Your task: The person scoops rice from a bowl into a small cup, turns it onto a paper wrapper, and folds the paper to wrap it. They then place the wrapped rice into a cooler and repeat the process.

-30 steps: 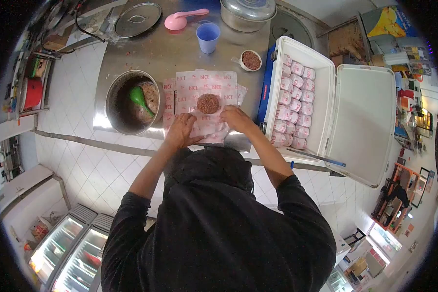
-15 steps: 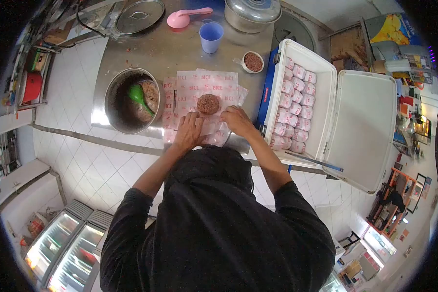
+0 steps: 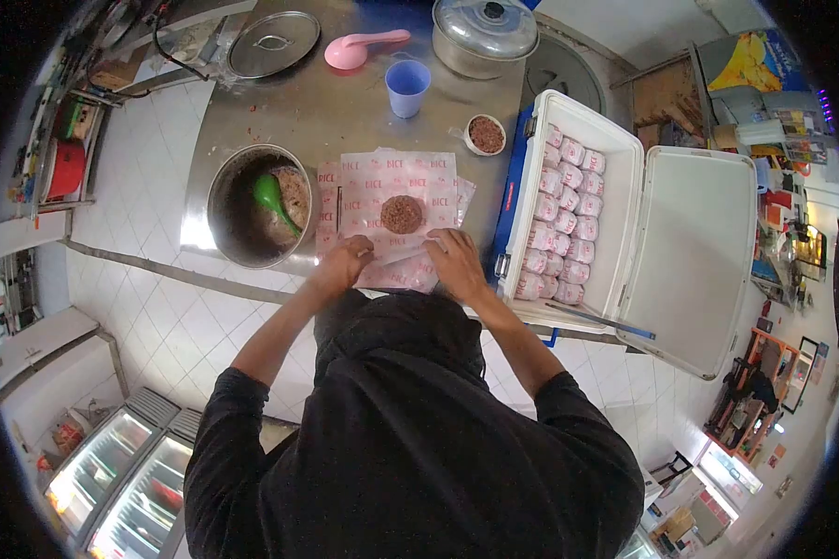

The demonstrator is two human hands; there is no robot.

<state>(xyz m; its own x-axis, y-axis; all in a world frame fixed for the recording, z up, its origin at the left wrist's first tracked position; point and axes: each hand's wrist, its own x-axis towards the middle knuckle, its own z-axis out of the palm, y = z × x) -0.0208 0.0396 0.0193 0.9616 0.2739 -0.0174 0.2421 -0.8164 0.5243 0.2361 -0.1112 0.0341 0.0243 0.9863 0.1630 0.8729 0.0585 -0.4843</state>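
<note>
A round mound of brown rice [image 3: 402, 214] sits on the top sheet of red-printed wrapping paper [image 3: 368, 172], which lies over more such sheets on the steel table. At the sheet's near left corner, my left hand [image 3: 347, 261] is closed, with thumb and fingertips pinching the paper edge. My right hand [image 3: 455, 263] has its bent fingers closed on the near right corner. Between the two hands the near edge looks slightly raised. Left of the paper stands a deep metal pot [image 3: 222, 186] with rice inside and a green ladle [image 3: 270, 197] resting in it.
A white cooler [image 3: 636, 177] at right holds rows of wrapped rice packs [image 3: 569, 200], its lid [image 3: 688, 261] folded outward. A small cup of brown rice [image 3: 485, 135], purple cup [image 3: 407, 88], pink scoop [image 3: 347, 53], flat lid [image 3: 273, 44] and lidded pot [image 3: 483, 47] stand farther back.
My left hand has shifted left to the near corner of the paper. My right hand has come slightly toward my body. The whole view has tilted a little; the rice mound stays on the sheet.
</note>
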